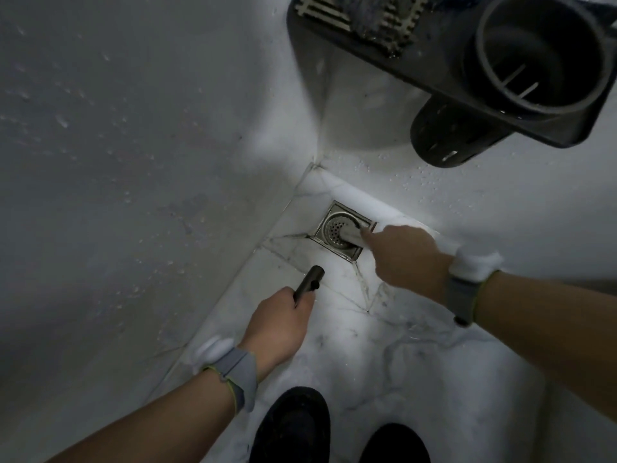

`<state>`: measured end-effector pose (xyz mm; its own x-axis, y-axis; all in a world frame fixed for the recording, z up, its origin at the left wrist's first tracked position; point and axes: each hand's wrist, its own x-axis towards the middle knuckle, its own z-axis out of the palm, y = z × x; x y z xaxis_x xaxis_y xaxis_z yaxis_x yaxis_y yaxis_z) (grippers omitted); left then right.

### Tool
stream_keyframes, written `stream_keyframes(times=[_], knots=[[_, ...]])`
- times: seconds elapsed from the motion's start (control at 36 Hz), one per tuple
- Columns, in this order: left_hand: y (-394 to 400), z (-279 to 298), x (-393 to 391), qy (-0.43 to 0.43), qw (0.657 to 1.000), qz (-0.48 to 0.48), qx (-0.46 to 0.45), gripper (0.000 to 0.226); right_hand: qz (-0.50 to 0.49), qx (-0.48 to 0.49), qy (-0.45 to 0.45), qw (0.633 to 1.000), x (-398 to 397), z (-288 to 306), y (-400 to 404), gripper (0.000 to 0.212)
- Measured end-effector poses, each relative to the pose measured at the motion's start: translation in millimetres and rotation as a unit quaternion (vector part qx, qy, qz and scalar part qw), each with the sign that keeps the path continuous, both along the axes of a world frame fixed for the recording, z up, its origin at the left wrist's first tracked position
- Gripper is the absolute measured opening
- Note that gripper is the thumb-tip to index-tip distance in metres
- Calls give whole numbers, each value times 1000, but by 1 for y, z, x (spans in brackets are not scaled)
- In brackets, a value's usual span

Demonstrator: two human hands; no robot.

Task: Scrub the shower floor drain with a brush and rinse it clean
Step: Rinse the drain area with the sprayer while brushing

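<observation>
your left hand (280,324) is curled around a dark cylindrical spray nozzle (307,284), its round tip aimed up the floor toward the corner. your right hand (405,259) reaches to the square stainless steel floor drain (337,233) set in the corner of the white marble-veined tile floor (384,355); its fingers are closed on a pale, blurred tool (350,235) that lies across the drain's round perforated strainer. whether that tool is the brush, you cannot tell from this view. the two hands are apart, the right one on the drain, the left one lower and to the left of it.

above, a black plastic wall-mounted caddy (434,71) juts from the wall. its round cup holder (541,55) shows only slotted ribs at the bottom, nothing standing in it. on the caddy's slatted tray (334,11) lies a dark bristly thing (370,18), cut off by the frame edge. each wrist carries a grey band (238,372) with a white block. two black shoes (293,429) stand on the tile at the bottom.
</observation>
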<state>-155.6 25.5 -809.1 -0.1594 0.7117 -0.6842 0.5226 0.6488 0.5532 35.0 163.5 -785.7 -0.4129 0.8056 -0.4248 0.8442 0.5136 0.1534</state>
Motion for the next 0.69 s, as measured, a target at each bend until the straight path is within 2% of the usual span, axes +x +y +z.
stream_keyframes(times=[0.08, 0.19, 0.33, 0.47, 0.56, 0.64, 0.69], knots=[[1, 0, 2, 1, 1000, 6, 1, 46, 52, 59, -7, 997, -14, 7, 26, 45], [-1, 0, 3, 5, 1000, 9, -2, 47, 75, 49, -28, 996, -7, 14, 46, 47], [-3, 1, -2, -4, 1000, 23, -1, 47, -43, -21, -9, 999, 26, 5, 22, 42], [1, 1, -1, 9, 1000, 21, 0, 47, -143, -190, 116, 964, -1, -4, -9, 33], [1, 3, 3, -2, 1000, 23, -2, 47, -205, -211, 160, 942, -12, -3, -8, 37], [1, 3, 1, 1, 1000, 24, -4, 46, -250, -187, 155, 937, -16, 2, 11, 42], [-1, 1, -2, 11, 1000, 21, -10, 46, -277, -171, 159, 932, -21, 6, 21, 37]])
